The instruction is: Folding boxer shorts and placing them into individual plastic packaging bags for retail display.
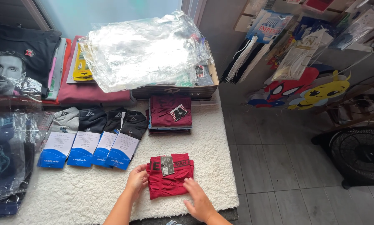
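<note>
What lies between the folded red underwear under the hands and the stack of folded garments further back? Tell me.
Only bare white fluffy rug lies between the red underwear and the stack of folded garments, seen in the head view.

Grey tiled floor [278, 166] lies right of the white fluffy rug [212, 141]. A black fan [360, 156] stands on those tiles, and a bright frosted window [107, 14] glows beyond the rug.

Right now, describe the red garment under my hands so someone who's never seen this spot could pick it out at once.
Start at the white fluffy rug beside the grey tiled floor. Near its front edge lies the folded red garment, with the left hand and right hand on its sides. Unlike the darker red stack farther back, it lies singly, with a grey tag on its waistband.
</note>
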